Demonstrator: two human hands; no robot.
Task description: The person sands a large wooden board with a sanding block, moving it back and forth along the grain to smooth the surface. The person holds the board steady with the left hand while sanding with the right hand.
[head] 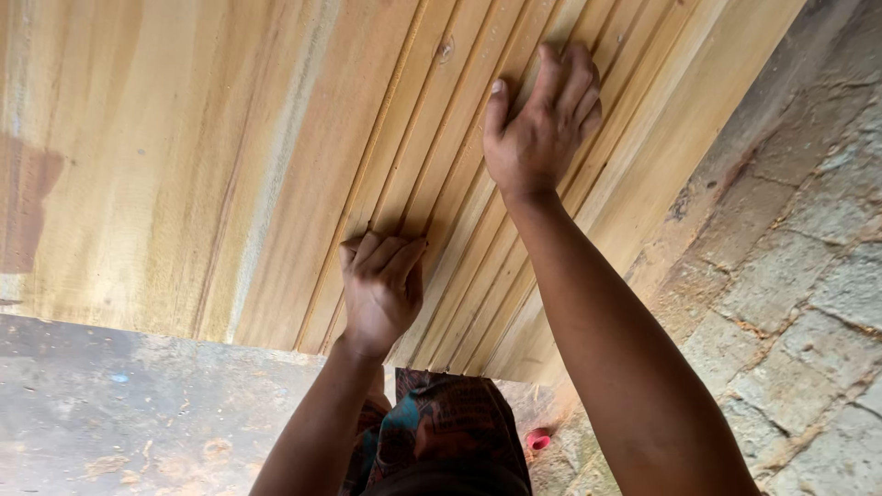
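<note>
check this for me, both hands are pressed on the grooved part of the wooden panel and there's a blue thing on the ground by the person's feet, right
Not quite: the small thing on the ground is red or pink, not blue, as the head view shows. The rest stands: the left hand and the right hand are both on the grooved part of the wooden panel.

No packages, labels, signs or screens show anywhere in this view.

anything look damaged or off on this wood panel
A dark reddish-brown stain marks the grooved wood panel at its left edge, and a small knot sits near the top. Otherwise nothing stands out.
</note>
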